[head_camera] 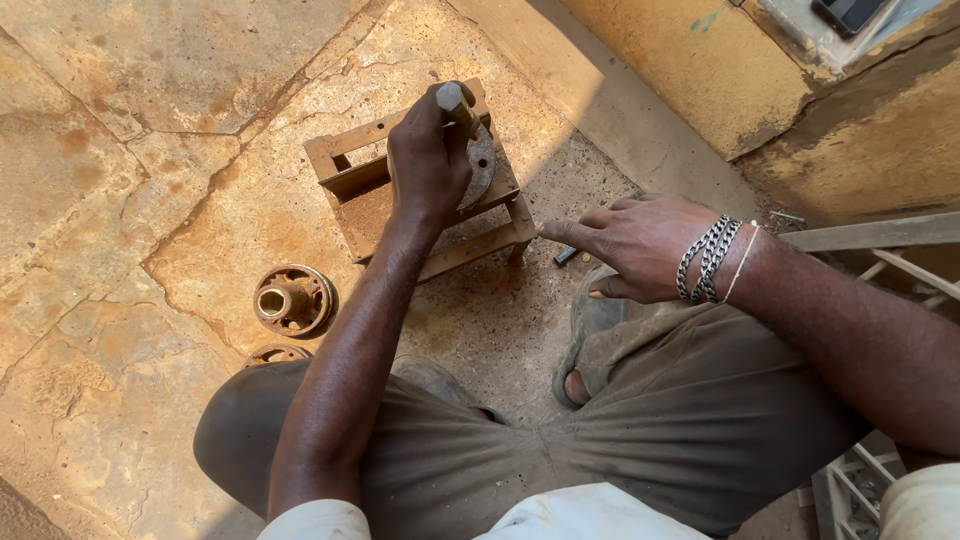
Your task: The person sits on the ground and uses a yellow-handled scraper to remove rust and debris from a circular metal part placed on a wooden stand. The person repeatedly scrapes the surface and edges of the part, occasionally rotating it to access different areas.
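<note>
My left hand (428, 160) is closed around a curved grey metal piece (481, 165), holding it upright on a small rusty metal frame stand (345, 165) on the stone floor. Its thumb presses the top end of the piece. My right hand (640, 247) hovers to the right of the stand, palm down, fingers stretched toward the stand's leg, holding nothing. Chain bracelets circle that wrist. A small dark cylindrical object (566, 256) lies on the ground just under the right fingertips.
A rusty round hub with a central bore (293, 299) lies on the floor left of my arm, a second rusty disc (277, 354) partly hidden by my knee. A yellow wall (700, 70) rises at upper right, with wooden slats (880, 232) beside it.
</note>
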